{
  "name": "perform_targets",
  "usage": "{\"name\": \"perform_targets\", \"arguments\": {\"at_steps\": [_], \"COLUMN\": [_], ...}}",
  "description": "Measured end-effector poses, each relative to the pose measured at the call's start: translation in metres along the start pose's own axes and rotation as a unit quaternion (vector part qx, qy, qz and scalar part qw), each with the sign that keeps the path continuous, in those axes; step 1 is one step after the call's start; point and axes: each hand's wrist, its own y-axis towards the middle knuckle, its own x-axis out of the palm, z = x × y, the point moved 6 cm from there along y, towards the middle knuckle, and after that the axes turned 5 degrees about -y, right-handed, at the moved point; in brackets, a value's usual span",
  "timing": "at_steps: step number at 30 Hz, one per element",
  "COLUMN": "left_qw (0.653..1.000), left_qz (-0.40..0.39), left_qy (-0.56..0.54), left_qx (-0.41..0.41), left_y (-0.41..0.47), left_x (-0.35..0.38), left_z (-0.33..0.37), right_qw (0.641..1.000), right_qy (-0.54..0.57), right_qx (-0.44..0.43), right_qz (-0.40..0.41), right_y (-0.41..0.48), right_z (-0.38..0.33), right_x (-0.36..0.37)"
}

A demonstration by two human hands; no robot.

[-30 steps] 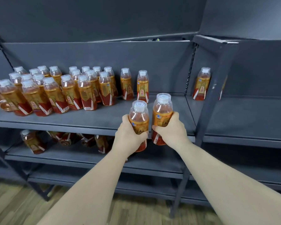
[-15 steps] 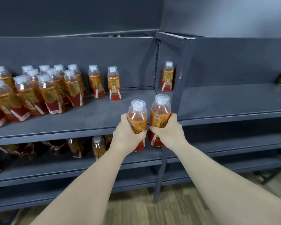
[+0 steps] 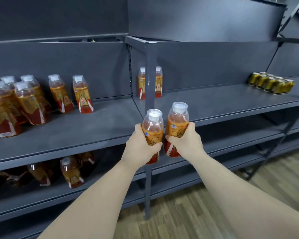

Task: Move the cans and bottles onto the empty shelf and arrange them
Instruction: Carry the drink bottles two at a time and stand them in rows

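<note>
Wood-grain floor point(image 3: 179, 219) lay beneath the racking. Dark grey wall panel point(image 3: 59, 14) stood behind it. Grey upright post point(image 3: 147, 187) reached the floor. Small greenish object point(image 3: 93, 40) sat above the back panel, possibly a tag; blurred.

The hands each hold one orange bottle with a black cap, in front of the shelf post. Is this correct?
No: the head view shows white caps, not black. The left hand and right hand do each hold one orange bottle in front of the shelf post.

Likely a shop: bottle-stocked shelving point(image 3: 93, 133)
</note>
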Motion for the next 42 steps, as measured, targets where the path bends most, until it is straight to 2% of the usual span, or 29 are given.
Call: {"name": "perform_targets", "arguments": {"at_steps": [5,12,22,33,42], "left_qw": [1.000,0.998,0.996,0.987,0.976], "left_qz": [0.002,0.045,0.059,0.124,0.174], "left_qy": [0.002,-0.012,0.003,-0.030,-0.005], "left_qx": [-0.010,-0.036,-0.066,-0.093,-0.129], "left_y": [0.019,0.045,0.086,0.189,0.254], "left_x": [0.041,0.081,0.129,0.125,0.106], "left_z": [0.027,0.059,0.085,0.067,0.040], "right_qw": [1.000,0.998,0.997,0.997,0.995], "right_qy": [0.008,0.021,0.042,0.040,0.053], "right_qx": [-0.019,-0.048,-0.063,-0.057,-0.067], "right_qz": [-0.006,-0.024,-0.032,-0.027,-0.055], "right_y": [0.036,0.087,0.149,0.243,0.301], "right_z": [0.022,0.050,0.076,0.055,0.023], "right_x": [-0.031,-0.068,-0.096,-0.069,-0.027]}}
